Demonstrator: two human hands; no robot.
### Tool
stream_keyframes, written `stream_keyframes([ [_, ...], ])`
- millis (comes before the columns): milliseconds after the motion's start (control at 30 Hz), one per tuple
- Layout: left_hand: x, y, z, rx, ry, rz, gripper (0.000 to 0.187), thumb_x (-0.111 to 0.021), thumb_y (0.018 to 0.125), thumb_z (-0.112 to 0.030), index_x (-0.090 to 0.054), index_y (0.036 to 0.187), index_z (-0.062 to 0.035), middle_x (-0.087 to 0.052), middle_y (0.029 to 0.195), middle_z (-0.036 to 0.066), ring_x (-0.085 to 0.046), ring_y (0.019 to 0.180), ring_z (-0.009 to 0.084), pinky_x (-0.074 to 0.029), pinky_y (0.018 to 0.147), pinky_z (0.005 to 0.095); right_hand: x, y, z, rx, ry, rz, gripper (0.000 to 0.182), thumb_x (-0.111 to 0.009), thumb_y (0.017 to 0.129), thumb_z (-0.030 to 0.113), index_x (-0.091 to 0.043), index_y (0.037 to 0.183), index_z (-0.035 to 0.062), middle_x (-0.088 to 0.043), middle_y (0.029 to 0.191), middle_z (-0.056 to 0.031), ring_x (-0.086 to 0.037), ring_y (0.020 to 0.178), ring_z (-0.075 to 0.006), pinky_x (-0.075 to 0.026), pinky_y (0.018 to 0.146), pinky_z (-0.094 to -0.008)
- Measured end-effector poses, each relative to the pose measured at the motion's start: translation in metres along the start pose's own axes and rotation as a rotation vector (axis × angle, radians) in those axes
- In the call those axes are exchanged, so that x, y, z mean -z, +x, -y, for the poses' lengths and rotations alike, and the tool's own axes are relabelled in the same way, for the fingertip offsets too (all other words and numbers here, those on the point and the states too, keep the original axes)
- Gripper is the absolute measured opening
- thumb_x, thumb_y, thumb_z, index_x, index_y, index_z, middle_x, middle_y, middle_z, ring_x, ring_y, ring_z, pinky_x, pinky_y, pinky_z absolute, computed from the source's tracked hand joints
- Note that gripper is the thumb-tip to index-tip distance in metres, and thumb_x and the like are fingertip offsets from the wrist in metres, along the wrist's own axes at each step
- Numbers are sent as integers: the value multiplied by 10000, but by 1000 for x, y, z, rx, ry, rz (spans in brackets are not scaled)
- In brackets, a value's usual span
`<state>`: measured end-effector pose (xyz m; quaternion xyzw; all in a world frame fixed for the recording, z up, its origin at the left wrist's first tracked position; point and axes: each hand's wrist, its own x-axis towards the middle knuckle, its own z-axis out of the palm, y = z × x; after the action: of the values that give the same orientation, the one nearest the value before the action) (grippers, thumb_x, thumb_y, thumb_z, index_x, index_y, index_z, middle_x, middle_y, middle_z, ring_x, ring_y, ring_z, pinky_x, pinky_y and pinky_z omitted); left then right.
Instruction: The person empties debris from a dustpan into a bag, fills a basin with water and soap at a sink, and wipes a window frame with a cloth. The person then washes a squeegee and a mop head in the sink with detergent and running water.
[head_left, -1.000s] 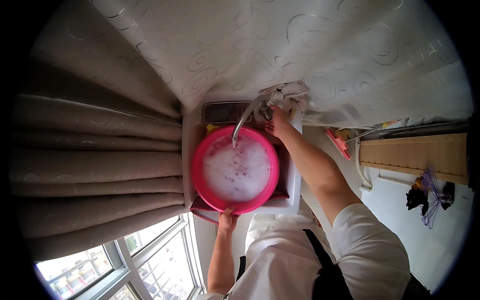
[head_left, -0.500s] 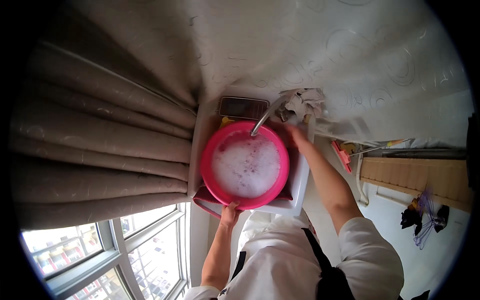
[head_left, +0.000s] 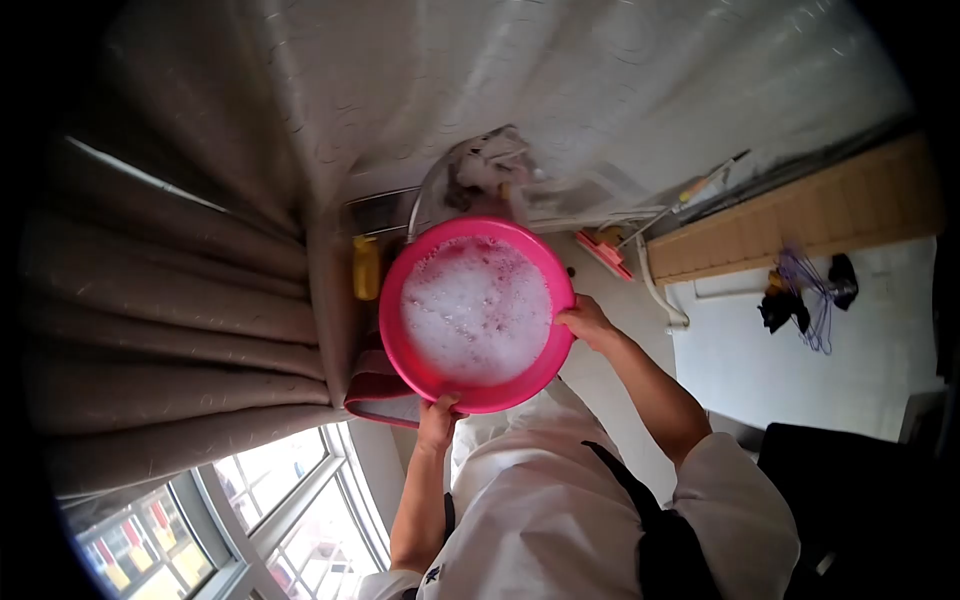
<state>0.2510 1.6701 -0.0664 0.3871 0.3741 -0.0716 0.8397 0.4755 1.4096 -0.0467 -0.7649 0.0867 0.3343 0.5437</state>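
A round pink basin (head_left: pixel 397 345) full of white suds (head_left: pixel 475 310) is held between both hands, its rim in front of the sink. My left hand (head_left: pixel 438 422) grips the rim at the near side, and my right hand (head_left: pixel 588 322) grips it at the right. Fingers of both hands are partly hidden under the basin. Behind the rim at the upper left, part of the curved metal faucet (head_left: pixel 414 215) shows. A yellow object (head_left: pixel 366 268) lies left of the basin, and a red-edged cloth (head_left: pixel 385 395) hangs below it.
Crumpled pale cloth (head_left: pixel 495 160) sits behind the faucet. At the right are a pink squeegee (head_left: pixel 605 252), a white pipe (head_left: pixel 660 290), a wooden panel (head_left: pixel 780 230) and purple hangers (head_left: pixel 815 300) with dark items. Grey curtains (head_left: pixel 170 330) and a window (head_left: pixel 290 490) stand at the left.
My right hand has come from beside the faucet to the basin's rim and taken hold. The basin has moved out from under the faucet, toward the right and me. The view has turned.
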Motion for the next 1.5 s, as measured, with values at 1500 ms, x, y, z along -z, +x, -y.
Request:
stream_keyframes([
  [1500, -220, 515, 745, 564, 854, 232, 320, -698, 714, -140, -681, 952, 73, -693, 814, 116, -669, 736, 183, -544, 649, 326, 414, 191, -838, -486, 954, -446, 428, -561, 799, -81, -522, 1219, -6, -635, 1107, -93, -641, 998, -228, -557, 829, -329],
])
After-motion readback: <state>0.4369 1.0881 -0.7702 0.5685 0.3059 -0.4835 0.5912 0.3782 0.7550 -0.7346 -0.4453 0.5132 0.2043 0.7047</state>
